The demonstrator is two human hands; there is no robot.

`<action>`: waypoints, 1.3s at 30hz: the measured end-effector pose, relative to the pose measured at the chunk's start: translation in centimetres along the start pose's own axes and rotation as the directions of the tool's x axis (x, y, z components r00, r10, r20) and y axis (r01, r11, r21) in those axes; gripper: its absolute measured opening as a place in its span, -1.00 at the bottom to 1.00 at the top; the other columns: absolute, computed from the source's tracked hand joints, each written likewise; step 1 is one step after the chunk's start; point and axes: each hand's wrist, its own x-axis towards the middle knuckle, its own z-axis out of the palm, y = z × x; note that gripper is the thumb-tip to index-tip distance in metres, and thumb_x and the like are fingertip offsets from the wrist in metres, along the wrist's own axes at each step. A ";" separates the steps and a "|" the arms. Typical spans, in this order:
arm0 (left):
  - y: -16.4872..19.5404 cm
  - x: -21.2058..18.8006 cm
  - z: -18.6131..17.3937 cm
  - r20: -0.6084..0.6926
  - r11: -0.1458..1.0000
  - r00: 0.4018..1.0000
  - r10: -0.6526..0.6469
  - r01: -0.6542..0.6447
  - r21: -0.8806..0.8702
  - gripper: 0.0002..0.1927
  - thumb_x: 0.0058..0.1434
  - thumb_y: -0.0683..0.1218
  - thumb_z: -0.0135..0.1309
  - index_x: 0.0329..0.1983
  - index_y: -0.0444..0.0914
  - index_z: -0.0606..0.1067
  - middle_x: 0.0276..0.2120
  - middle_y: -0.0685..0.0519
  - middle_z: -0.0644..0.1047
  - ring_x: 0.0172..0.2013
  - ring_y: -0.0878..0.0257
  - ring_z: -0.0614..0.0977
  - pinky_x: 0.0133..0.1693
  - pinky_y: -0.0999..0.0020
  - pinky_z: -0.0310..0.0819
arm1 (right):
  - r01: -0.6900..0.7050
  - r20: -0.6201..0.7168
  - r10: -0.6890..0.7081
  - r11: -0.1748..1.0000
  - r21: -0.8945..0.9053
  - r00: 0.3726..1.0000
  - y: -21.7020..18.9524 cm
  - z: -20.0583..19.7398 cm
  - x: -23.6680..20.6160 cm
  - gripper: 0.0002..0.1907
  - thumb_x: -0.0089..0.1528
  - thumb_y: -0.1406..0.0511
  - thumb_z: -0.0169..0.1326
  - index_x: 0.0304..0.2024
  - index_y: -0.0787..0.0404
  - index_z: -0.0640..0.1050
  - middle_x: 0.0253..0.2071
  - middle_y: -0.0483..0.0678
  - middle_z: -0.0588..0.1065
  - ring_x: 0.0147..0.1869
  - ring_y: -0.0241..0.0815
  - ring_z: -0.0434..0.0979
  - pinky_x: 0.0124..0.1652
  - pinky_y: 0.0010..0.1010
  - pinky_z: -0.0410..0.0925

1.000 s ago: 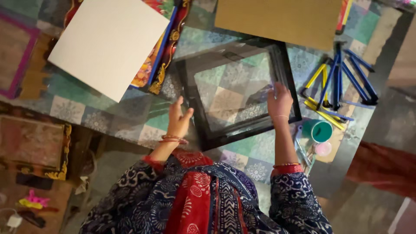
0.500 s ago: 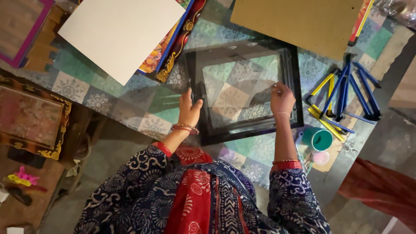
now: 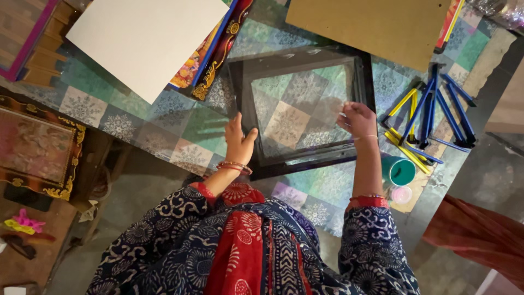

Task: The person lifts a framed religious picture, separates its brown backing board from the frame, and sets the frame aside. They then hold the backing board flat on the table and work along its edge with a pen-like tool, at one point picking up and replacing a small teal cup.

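The left hand [image 3: 238, 141] grips the left rail of a black rectangular picture frame [image 3: 364, 82], thumb on top and fingers curled on the inner edge, while the right hand [image 3: 357, 118] pinches the right edge of a clear glass pane [image 3: 297, 109] lying within that frame. Frame and pane rest flat near the middle of a table covered in a teal and grey patchwork-patterned cloth [image 3: 191, 131], close to its near edge.

The pane is thin and held on one side only; if the pinch slips or the frame shifts under the left hand, the glass could crack or slide off the rails, I judge.

Towards the far left corner lies a blank white board [image 3: 142, 41] over a bright printed picture with a gilt-patterned border [image 3: 215, 63]. A plain brown backing board [image 3: 371, 24] sits at the far edge. Blue and yellow sticks [image 3: 434, 114] fan at the right edge, with a teal round cup [image 3: 401, 171] and a small pink lid [image 3: 402, 194] beside them
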 end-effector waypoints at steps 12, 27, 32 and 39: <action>0.0 1.7 2.8 0.177 0.838 0.957 -0.229 0.286 -0.465 -0.37 0.30 -0.09 0.13 0.42 -0.27 0.26 0.24 -0.20 0.37 0.14 0.04 0.56 0.08 0.23 0.52 | 0.033 0.059 -0.037 0.998 0.062 0.998 0.5 -6.5 -1.2 -0.86 0.38 0.35 0.15 -0.04 0.23 0.53 -0.23 -0.15 0.54 -0.21 -0.26 0.63 -0.16 -0.42 0.52; 0.7 -1.0 5.9 0.133 0.922 0.933 -0.336 0.354 -0.158 -0.38 0.15 -0.07 0.21 0.26 -0.37 0.37 0.08 -0.33 0.49 0.15 -0.18 0.49 0.17 0.08 0.38 | 0.138 -0.002 -0.143 0.960 -0.243 0.990 -1.1 -4.9 -0.4 -0.78 0.31 0.33 0.16 0.00 0.22 0.63 -0.27 -0.18 0.59 -0.33 -0.41 0.54 -0.31 -0.54 0.44; 1.8 -0.9 5.5 0.037 0.935 0.946 -0.321 0.323 -0.144 -0.28 0.13 -0.04 0.20 0.34 -0.37 0.31 0.15 -0.41 0.36 0.20 -0.26 0.38 0.25 0.06 0.24 | 0.249 -0.085 -0.358 0.781 -0.573 0.930 -0.6 -3.9 -1.0 -0.79 0.26 0.26 0.30 -0.07 0.17 0.73 -0.47 -0.17 0.50 -0.50 -0.43 0.42 -0.46 -0.52 0.32; 2.5 -0.8 6.1 -0.066 0.939 0.942 -0.328 0.318 -0.132 -0.28 0.08 -0.06 0.21 0.30 -0.40 0.35 0.16 -0.38 0.31 0.18 -0.27 0.39 0.25 0.05 0.25 | 0.275 -0.109 -0.419 0.748 -0.604 0.901 -0.6 -3.1 -2.0 -0.78 0.22 0.24 0.33 -0.12 0.15 0.72 -0.44 -0.19 0.57 -0.46 -0.45 0.49 -0.41 -0.54 0.41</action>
